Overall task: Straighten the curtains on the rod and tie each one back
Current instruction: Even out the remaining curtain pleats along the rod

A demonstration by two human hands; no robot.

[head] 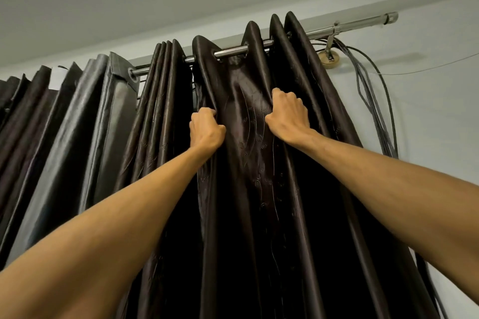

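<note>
A dark brown satin curtain (248,153) with embroidered patterns hangs by eyelets from a shiny metal rod (347,26) that runs up to the right. My left hand (206,130) grips one fold of it below the rod. My right hand (286,115) grips the neighbouring fold to the right. A flat panel of cloth is stretched between the two hands. To the left, a second, greyer curtain (77,132) hangs in bunched pleats on the same rod.
The rod's bracket (329,55) is fixed to the pale wall at the right. A bundle of grey cables (373,96) loops down from it beside the curtain's right edge. A thin wire (427,68) runs off to the right. The ceiling is close above.
</note>
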